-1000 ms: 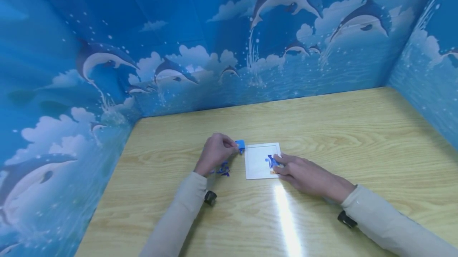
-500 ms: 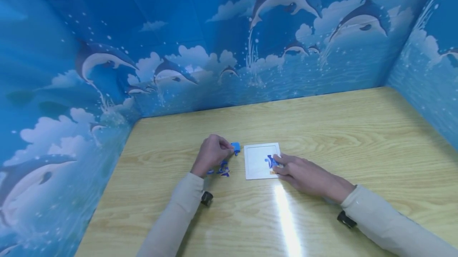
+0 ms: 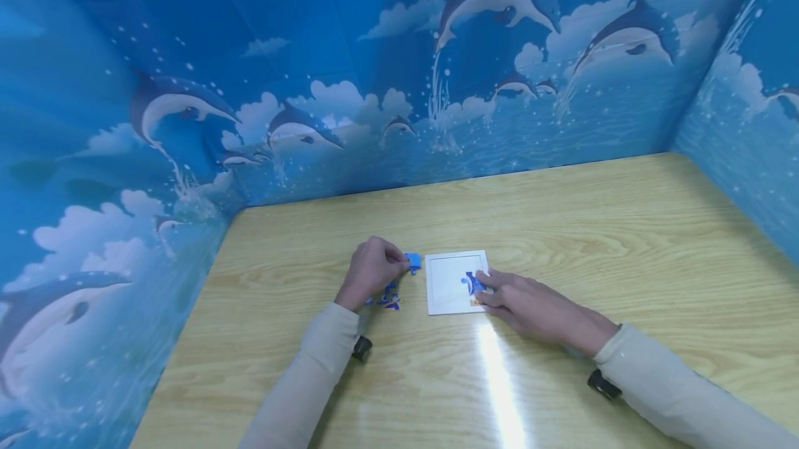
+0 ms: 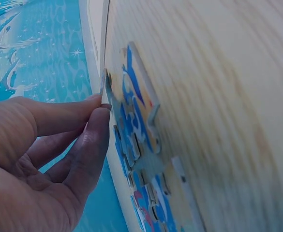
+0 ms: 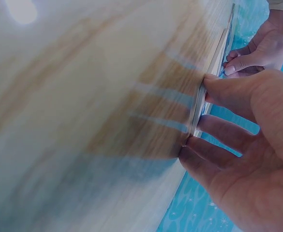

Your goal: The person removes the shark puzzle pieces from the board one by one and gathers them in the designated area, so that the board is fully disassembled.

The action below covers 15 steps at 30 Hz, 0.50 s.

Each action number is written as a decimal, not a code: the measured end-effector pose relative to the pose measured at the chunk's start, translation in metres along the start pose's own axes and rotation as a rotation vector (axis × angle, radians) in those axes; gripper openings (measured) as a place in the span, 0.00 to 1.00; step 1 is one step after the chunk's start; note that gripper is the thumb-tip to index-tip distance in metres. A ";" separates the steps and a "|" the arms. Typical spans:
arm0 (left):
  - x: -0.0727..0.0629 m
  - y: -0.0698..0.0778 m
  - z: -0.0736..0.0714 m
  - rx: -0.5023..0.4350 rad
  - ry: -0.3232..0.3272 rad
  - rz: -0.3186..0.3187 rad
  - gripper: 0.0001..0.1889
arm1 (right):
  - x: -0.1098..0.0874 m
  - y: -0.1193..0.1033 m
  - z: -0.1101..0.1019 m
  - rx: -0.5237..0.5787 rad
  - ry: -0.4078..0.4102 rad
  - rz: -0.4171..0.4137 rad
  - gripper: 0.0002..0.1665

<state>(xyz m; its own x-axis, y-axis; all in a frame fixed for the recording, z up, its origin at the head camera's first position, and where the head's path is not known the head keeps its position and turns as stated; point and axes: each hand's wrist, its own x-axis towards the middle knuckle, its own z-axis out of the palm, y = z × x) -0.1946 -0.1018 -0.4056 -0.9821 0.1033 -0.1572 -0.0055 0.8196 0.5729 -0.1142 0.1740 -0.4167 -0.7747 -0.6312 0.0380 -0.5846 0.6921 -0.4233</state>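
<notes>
Between thumb and fingertips, my left hand (image 3: 372, 268) pinches a light blue puzzle piece (image 3: 413, 261) just left of the white puzzle tray (image 3: 446, 296); the left wrist view shows it nearly edge-on. Loose puzzle pieces (image 4: 139, 96) in blue, white and orange lie on the table below that hand. My right hand (image 3: 527, 302) rests at the tray's right side, with its fingertips (image 5: 214, 87) on the edge and over the fitted blue and white pieces (image 3: 471, 284) there. An orange bit shows in the tray's lower right; the rest of that side is hidden by the fingers.
The wood-grain table (image 3: 299, 241) extends around the tray. Blue dolphin-print sheeting (image 3: 349, 88) rises at its back and both sides. A bright light streak (image 3: 502, 379) lies on the tabletop in front of the tray.
My left hand has drawn the blue piece slightly left, away from the tray's edge, and a little nearer me. The right hand has stayed in place on the tray.
</notes>
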 end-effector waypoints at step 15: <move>-0.008 0.016 0.002 0.003 -0.010 0.105 0.04 | 0.000 0.002 0.000 -0.017 0.010 -0.030 0.17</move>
<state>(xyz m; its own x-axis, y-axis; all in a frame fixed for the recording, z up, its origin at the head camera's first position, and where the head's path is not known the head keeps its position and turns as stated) -0.1866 -0.0886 -0.3969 -0.9753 0.1948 -0.1044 0.0984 0.8057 0.5841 -0.1158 0.1752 -0.4172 -0.7592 -0.6481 0.0597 -0.6116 0.6791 -0.4060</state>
